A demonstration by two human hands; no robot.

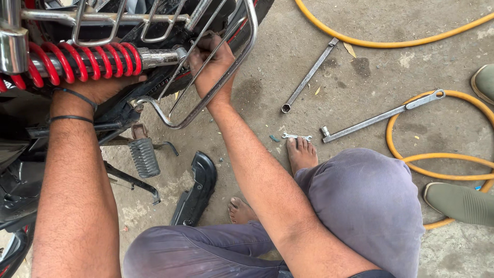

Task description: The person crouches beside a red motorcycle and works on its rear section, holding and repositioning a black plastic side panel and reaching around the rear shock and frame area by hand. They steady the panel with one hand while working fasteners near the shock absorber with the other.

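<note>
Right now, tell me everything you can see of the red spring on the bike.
The red coil spring lies almost level across the upper left, wound around a shock absorber with a shiny metal end. Its paint looks glossy and clean. The left hand rests under it, touching the coils from below; the right hand works just past its metal end, behind the chrome guard rail.

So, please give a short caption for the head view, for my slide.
Left hand under red coil shock absorber; right hand reaching through chrome wire guard.

Left hand [103,87] fingers hidden behind red spring [77,62]; right hand [211,64] fingertips obscured.
</note>
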